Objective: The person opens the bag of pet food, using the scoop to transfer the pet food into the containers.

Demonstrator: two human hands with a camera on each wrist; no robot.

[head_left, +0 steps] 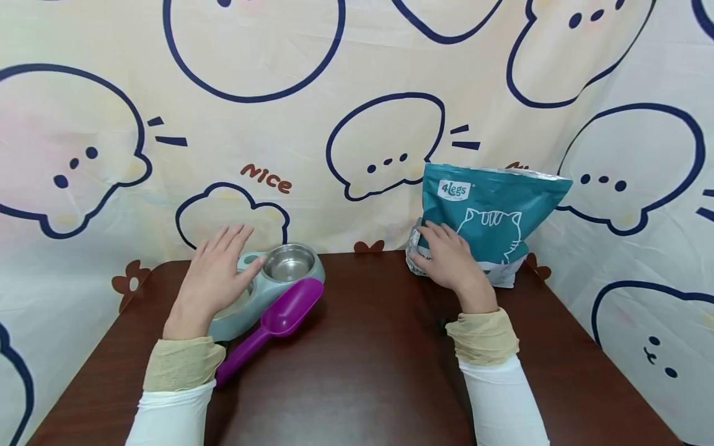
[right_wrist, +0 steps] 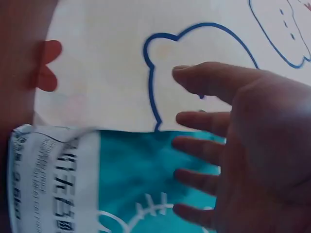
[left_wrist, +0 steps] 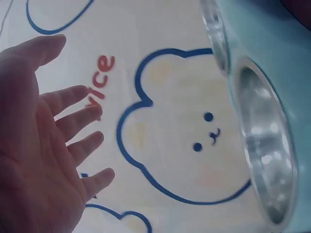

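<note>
My left hand (head_left: pixel 216 275) hovers over a pale blue double pet bowl (head_left: pixel 268 290), fingers spread and holding nothing. Two steel dishes sit in that bowl; the left wrist view shows one steel dish (left_wrist: pixel 267 145) beside the hand (left_wrist: pixel 53 131). A purple scoop (head_left: pixel 292 308) leans against the bowl's front edge, its handle pointing toward me. On the right, my right hand (head_left: pixel 449 263) is in front of a teal and white pet food bag (head_left: pixel 491 210) with a cat outline. Its fingers are extended, and in the right wrist view they overlap the bag (right_wrist: pixel 141 165).
The dark brown table (head_left: pixel 357 371) ends against a cartoon-printed cloth (head_left: pixel 379 74) hanging behind and at both sides. The bag stands upright at the table's back right, the bowl at the back left.
</note>
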